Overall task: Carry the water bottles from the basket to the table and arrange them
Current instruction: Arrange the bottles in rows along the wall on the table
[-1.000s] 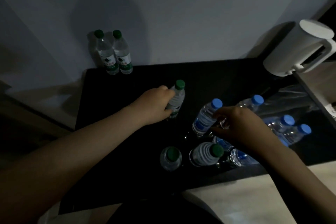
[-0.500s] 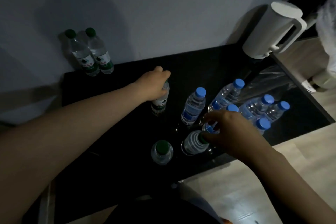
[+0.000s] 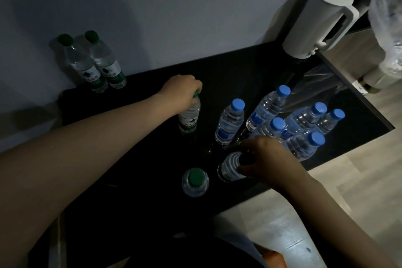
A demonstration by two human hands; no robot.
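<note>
Head cam, dim light. We log the L hand [image 3: 180, 93] at upper centre of frame, fingers curled together over the cap + neck of green-cap bottle A [image 3: 188, 116]. The bottle stands upright on the black table [image 3: 235, 72].

R hand [image 3: 267, 161] is lower centre-right, thumb + fingers curled round the neck of bottle B [image 3: 229, 166]. Its cap is hidden under the hand. We can't tell if its base is on the table or lifted.

Bottle C [image 3: 195, 178], green cap, stands just left of B. No hand is on it.

The green-cap pair [image 3: 95, 65] is in the upper left, the two touching side by side at the table's far corner by the wall.

The blue-cap group [image 3: 230, 124], 6 pcs, stands packed close at centre-right, betw. the two hands and the right table edge. Clear plastic wrap [image 3: 315, 80] lies behind the group. A white jug [image 3: 319, 22] is at upper right.
</note>
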